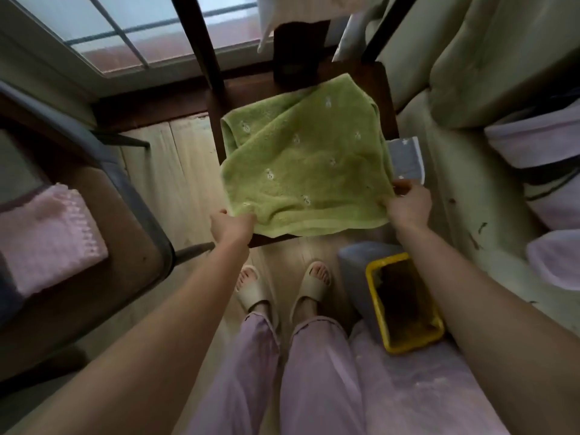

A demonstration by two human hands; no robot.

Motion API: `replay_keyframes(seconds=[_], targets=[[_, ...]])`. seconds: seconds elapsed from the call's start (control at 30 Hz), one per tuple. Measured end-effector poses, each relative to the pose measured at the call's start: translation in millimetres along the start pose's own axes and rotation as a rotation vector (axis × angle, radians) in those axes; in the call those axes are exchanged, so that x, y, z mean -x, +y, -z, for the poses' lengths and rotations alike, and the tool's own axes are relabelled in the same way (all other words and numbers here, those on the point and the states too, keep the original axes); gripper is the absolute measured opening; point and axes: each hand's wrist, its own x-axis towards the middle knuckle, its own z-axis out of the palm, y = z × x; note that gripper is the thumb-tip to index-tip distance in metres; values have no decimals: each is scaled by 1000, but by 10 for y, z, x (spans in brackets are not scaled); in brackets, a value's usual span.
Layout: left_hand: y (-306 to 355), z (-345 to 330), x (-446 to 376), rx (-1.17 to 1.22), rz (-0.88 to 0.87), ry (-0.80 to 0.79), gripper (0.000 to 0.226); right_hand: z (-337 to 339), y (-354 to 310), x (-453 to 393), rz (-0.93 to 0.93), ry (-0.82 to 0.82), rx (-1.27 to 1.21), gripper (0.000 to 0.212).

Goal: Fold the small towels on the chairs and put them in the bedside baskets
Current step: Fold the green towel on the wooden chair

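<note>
Currently green towel (306,161) lies spread on dark chair (384,98), left hand (232,227) and right hand (408,205) pinching its near corners, well apart. Soft, light, floppy; likely best held by corners.

A person seen from above wears loose pale lilac trousers (276,372) and cream open-toed slide sandals (284,285), at the lower centre of the frame. Both forearms are bare, with no sleeves, watch or jewellery visible.

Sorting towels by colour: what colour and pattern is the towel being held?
Green towel with small white embroidered motifs, seen in the head view.
</note>
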Motion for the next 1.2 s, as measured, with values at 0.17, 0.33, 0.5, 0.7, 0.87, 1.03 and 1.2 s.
replay_keyframes(seconds=[0.17,0.33,0.5,0.7,0.87,1.03,1.2], targets=[[-55,-152,58,-31,-110,-53,9,-5,95,-136,81,-36,12,13],[5,-291,227,-292,-596,203,56,26,194,-274,57,-177,-11,25],[125,-646,626,-287,-624,-444,28,158,97,-297,6,-383,-237,23],[289,-1083,876,125,-282,-633,42,238,-187,-251,-134,-664,-747,36],[289,-977,771,305,-172,-648,45,153,-318,-128,-73,-839,-826,15],[314,-752,694,398,-202,-689,22,-26,-345,35,100,-812,-637,29],[314,-574,586,326,-163,-687,10,-97,-355,191,142,-604,-482,7]])
